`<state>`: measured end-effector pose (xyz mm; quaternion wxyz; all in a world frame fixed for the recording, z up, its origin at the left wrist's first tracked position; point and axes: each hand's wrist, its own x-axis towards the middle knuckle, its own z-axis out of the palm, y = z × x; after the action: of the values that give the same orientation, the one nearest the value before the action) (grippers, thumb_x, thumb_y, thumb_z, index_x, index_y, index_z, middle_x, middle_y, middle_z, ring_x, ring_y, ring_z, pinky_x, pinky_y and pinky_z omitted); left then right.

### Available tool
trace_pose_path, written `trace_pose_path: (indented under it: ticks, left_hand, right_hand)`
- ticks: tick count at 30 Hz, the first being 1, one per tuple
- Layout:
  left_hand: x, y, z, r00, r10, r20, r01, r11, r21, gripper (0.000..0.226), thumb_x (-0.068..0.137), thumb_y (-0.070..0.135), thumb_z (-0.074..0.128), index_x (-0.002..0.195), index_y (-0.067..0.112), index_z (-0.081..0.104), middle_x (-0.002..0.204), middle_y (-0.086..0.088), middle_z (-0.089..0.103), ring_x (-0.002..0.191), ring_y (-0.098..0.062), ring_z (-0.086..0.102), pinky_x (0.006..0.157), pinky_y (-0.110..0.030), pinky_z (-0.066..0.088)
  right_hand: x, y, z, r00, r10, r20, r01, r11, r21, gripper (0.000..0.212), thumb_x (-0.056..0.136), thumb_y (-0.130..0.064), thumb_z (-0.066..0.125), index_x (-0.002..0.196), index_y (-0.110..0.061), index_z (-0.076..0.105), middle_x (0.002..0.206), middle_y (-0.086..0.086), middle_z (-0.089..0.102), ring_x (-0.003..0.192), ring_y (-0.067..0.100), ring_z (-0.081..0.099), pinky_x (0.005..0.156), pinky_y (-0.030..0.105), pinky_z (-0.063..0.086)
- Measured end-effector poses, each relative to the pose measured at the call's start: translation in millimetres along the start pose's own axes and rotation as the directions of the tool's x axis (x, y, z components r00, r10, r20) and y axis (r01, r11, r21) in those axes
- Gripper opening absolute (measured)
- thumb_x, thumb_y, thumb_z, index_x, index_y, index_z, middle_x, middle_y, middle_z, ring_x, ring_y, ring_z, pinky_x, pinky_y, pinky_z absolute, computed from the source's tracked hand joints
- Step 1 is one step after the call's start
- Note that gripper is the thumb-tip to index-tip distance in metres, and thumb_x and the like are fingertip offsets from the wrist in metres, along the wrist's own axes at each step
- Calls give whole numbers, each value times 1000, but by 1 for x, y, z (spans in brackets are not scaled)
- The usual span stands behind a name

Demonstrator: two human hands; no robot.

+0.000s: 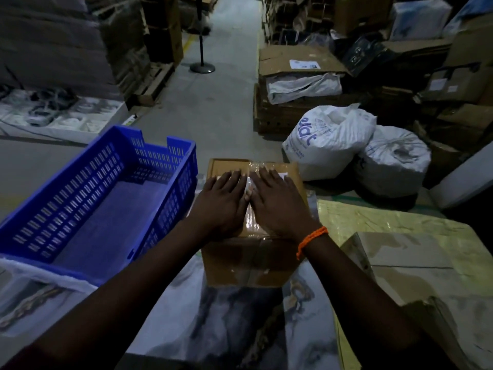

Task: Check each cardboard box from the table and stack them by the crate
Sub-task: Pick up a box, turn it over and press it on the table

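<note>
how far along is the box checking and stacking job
Early, it seems. Done: no stack shows yet; only one taped cardboard box stands beside the blue crate. In hand: the left hand and right hand lie flat on its top. Left: what looks like another box at the near right.

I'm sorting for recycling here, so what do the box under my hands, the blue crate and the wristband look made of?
Box: matte brown cardboard, with shiny clear tape along its top seam. Crate: blue moulded plastic, judging by its slotted walls and faint sheen. Wristband: orange, probably braided thread or cord; too small to be sure.
</note>
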<state>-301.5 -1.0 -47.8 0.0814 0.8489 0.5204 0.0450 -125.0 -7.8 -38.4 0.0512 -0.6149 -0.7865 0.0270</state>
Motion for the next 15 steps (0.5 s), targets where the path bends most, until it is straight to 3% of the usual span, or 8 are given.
trace_pose_path:
  ticks: [7,10,12,15]
  left_hand:
    - [-6,2,6,999,-2,-33,2,1000,10,92,85,69,-23,162,23,1,171,-2,-3,156,-16,-6,123,-37,-8]
    - [-7,-3,3,1000,-8,-21,8,1000,-22,109,70,77,-35,162,28,-2,169,3,-10,155,-16,-11,122,-42,-11]
    - [-11,-8,5,999,-41,-4,41,999,-7,105,69,81,-33,160,32,-10,163,6,-23,153,-18,-20,122,-52,-13]
    - [-16,-10,12,997,-74,-5,74,997,-11,91,73,81,-28,153,37,-24,161,7,-33,151,-20,-29,120,-52,-17]
  right_hand:
    - [-7,1,4,1000,-5,-13,5,1000,17,68,102,-51,7,164,-25,19,172,3,15,158,21,10,128,48,8]
    - [-11,3,-1,1000,-4,9,4,1000,19,82,91,-61,-6,164,-29,14,173,0,7,159,19,4,126,50,2]
    - [-22,8,-1,998,62,26,-62,998,15,88,87,-71,-9,164,-33,7,173,-2,0,159,21,-3,124,57,-3]
    - [-37,18,3,988,148,36,-149,989,2,85,90,-81,-5,163,-37,-1,172,-4,-11,158,23,-14,120,63,-8]
